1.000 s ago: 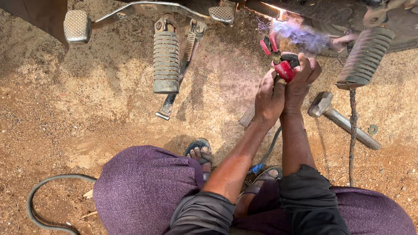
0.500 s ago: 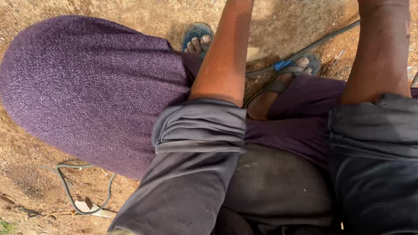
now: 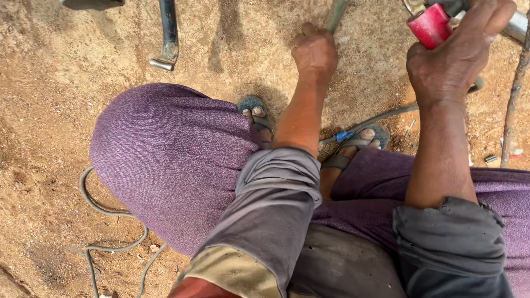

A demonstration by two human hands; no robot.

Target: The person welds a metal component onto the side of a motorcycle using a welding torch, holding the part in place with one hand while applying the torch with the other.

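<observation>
Your left hand [image 3: 314, 52] is closed in a fist around a thin greenish metal rod [image 3: 335, 14] above the sandy ground [image 3: 49, 110]. Your right hand [image 3: 450, 60] is clamped around a red cylindrical tool handle [image 3: 429, 25], at the top right, above your purple-clad knees.

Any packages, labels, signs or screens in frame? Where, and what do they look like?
None in view: no package, sign or screen.
Nearest thing: red handle of the tool in the right hand, top right, plain cylinder.
Blue wrap on a thin rod by the sandal, centre; no print visible.
</observation>
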